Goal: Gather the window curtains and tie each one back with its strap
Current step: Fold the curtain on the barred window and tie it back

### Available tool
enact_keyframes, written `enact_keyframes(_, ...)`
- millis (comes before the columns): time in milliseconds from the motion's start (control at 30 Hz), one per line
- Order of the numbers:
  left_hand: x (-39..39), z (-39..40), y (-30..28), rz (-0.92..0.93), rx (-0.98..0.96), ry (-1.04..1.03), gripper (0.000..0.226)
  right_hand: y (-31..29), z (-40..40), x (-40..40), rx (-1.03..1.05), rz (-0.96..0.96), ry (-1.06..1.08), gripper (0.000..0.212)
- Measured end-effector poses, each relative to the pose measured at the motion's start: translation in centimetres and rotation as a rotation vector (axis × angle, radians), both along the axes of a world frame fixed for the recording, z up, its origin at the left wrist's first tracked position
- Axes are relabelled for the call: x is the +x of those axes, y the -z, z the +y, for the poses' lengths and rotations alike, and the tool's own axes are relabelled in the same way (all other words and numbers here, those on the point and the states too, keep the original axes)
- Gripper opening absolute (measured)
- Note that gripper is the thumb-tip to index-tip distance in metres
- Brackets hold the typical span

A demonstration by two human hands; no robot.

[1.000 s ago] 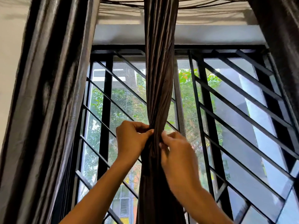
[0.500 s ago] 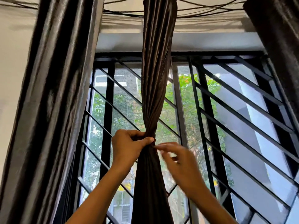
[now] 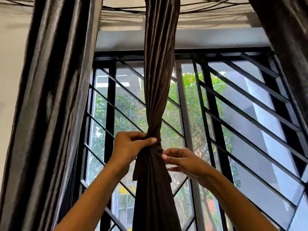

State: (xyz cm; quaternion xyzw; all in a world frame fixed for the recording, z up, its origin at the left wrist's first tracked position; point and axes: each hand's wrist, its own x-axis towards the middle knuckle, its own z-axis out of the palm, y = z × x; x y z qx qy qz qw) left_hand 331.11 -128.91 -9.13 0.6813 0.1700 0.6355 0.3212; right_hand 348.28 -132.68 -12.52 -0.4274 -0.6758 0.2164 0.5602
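Observation:
A dark brown middle curtain point(image 3: 159, 77) hangs gathered and twisted in front of the window. At its narrowest point a strap point(image 3: 158, 144) of the same fabric is wound around it, with a loose end hanging at the left. My left hand point(image 3: 129, 147) grips the bundle at the strap, thumb pressed across the front. My right hand point(image 3: 185, 161) is just right of the curtain, fingertips pinched together at the strap's edge. Whether it holds a strap end I cannot tell.
A grey-brown curtain point(image 3: 50, 105) hangs loose at the left and another dark curtain point(image 3: 290, 39) at the upper right. Behind them stands a black metal window grille point(image 3: 216, 114) with diagonal bars, and cables run along the ceiling.
The bundle has drawn tighter at the strap. My right hand has come off the front of the curtain and moved to its right side, lower down. The left hand keeps its grip.

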Motion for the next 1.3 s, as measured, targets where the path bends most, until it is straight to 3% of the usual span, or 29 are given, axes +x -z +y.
enact_keyframes(133, -0.1, -0.1, -0.2, 0.024, 0.052, -0.154, 0.018, -1.3, -2.3, -0.2, 0.148, 0.003, 0.219, 0.011)
enact_keyframes(267, 0.4, -1.3, 0.0, 0.058, 0.237, -0.380, 0.019, -4.4, -5.2, -1.9, 0.281, -0.018, 0.344, 0.014)
enact_keyframes(433, 0.9, -2.0, 0.6, 0.055, 0.396, -0.443, 0.024, -6.1, -5.4, -4.5, 0.205, 0.069, 0.337, 0.013)
enact_keyframes(533, 0.5, -1.7, 0.7, 0.027, 0.412, -0.372, 0.040, -6.1, -5.1, -4.8, 0.106, 0.149, 0.279, 0.017)
enact_keyframes(667, 0.0, -1.3, 0.4, 0.032, 0.422, -0.332, 0.021, -5.7, -5.0, -4.8, 0.029, 0.167, 0.084, 0.025)
enact_keyframes(733, 0.0, -1.4, 0.1, 0.035, 0.422, -0.360, 0.012, -5.3, -4.7, -4.9, 0.060, 0.089, 0.133, 0.030)
enact_keyframes(800, -0.1, -1.1, -0.3, 0.043, 0.377, -0.306, 0.009, -4.5, -4.4, -4.8, 0.165, -0.005, 0.220, 0.029)
enact_keyframes(867, -0.3, -0.9, -0.7, 0.008, 0.245, -0.117, 0.008, -3.4, -4.2, -4.1, 0.363, -0.158, 0.296, 0.018)
enact_keyframes(967, -0.3, -0.9, -0.9, -0.012, 0.111, 0.045, 0.004, -1.7, -3.8, -3.4, 0.570, -0.321, 0.380, 0.054)
enact_keyframes(1033, 0.1, -1.2, -0.8, -0.008, 0.091, 0.074, 0.005, -1.1, -3.6, -3.6, 0.689, -0.401, 0.490, 0.061)
enact_keyframes(1133, 0.7, -1.6, -0.8, -0.003, 0.079, 0.102, 0.005, -0.5, -3.1, -4.2, 0.876, -0.429, 0.528, 0.039)
enact_keyframes(1200, 1.0, -1.6, -0.6, 0.010, 0.127, 0.074, 0.003, -0.6, -2.9, -3.9, 0.955, -0.304, 0.477, 0.021)
enact_keyframes(1300, 1.4, -1.0, -0.2, 0.054, 0.408, -0.178, 0.008, -1.5, -3.7, -2.6, 0.801, -0.079, 0.378, 0.011)
